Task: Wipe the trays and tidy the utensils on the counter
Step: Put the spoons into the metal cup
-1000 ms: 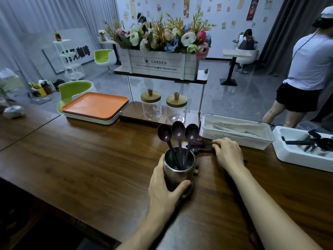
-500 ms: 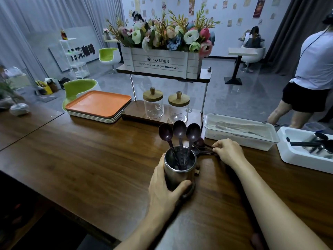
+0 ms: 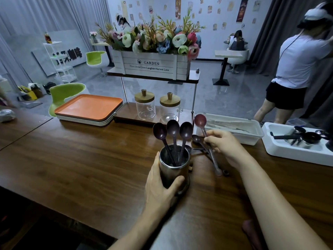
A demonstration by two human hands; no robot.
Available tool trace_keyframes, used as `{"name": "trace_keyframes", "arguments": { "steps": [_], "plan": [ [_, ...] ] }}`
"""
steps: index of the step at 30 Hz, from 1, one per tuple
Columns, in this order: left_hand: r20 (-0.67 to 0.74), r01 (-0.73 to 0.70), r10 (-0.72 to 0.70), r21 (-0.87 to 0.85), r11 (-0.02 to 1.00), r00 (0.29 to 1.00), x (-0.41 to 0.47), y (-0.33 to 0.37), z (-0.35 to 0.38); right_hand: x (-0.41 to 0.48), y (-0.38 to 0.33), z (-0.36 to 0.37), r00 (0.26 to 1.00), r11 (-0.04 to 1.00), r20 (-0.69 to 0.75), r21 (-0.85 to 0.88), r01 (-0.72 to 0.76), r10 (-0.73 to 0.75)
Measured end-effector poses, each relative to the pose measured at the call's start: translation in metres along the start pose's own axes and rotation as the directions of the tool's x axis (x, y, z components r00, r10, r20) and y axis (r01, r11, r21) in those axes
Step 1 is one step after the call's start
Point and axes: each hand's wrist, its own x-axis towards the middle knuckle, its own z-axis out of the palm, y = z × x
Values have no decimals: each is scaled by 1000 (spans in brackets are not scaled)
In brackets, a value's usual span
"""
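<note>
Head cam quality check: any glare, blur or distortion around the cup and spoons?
Head view: soft glare on the brown wooden counter behind the cylindrical steel cup; the maroon round-bowled spoon pinched by the right hand looks slightly soft, possibly motion blur; the left hand holding the cup is sharp. Head view edges bow from the wide-angle lens; the room is dim, bluish.

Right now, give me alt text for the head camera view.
On a wooden counter, the left hand holds a metal cup with three dark spoons standing in it, while the right hand pinches a fourth spoon.
</note>
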Motion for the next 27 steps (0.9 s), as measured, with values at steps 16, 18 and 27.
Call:
{"name": "trace_keyframes", "arguments": {
  "steps": [16,18,27],
  "plan": [
    [31,-30,31,-14,999,999,-3,-3,-2,-40,-36,12,994,898,-114,437,53,-3],
    [33,-32,32,-4,999,999,-3,-3,-3,-42,-33,19,994,925,-110,375,63,-23],
    [27,-55,54,22,998,998,-2,-3,-2,-52,-22,44,992,986,-41,114,119,-115]
  ]
}}
